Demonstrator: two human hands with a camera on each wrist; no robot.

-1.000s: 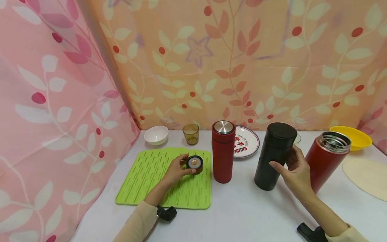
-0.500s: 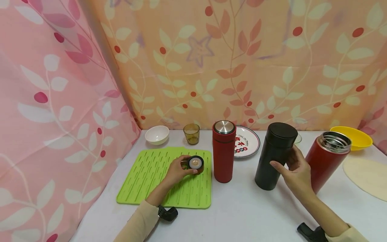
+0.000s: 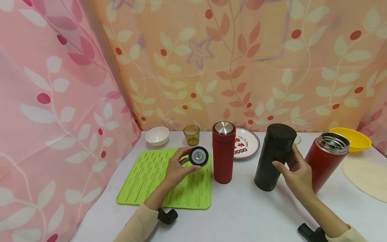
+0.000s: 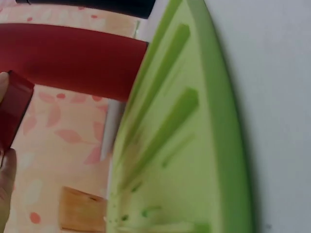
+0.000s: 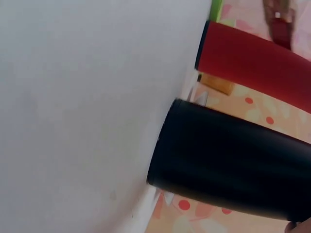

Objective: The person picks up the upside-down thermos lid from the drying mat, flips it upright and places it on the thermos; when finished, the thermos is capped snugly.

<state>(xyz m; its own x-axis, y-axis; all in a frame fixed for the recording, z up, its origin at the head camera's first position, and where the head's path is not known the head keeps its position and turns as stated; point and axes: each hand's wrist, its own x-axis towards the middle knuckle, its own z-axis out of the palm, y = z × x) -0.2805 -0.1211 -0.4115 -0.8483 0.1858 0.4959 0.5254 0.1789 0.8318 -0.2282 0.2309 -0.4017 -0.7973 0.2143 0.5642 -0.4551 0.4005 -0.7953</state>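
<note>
Above the green ridged mat (image 3: pixel 145 183), my left hand (image 3: pixel 175 171) pinches a red bottle lid (image 3: pixel 198 156) between thumb and fingers, its round black-rimmed underside facing me. In the left wrist view the lid (image 4: pixel 15 109) shows its red side. My right hand (image 3: pixel 297 174) grips a capped black thermos (image 3: pixel 269 163), which stands on the table; its base shows in the right wrist view. Right behind that hand is a wider red thermos (image 3: pixel 325 163) with a bare steel mouth. A slim red thermos (image 3: pixel 223 158) with a silver-topped cap stands between the hands.
At the back are a white bowl (image 3: pixel 157 136), an amber glass (image 3: pixel 191 135), a patterned plate (image 3: pixel 249 144) partly behind the slim thermos, and a yellow bowl (image 3: pixel 355 139). A round beige mat (image 3: pixel 366 179) lies at the right. Patterned cloth hangs behind the table.
My left hand has raised the lid off the green mat and tilted its underside more toward me. The right hand and the black thermos have stayed in place.
</note>
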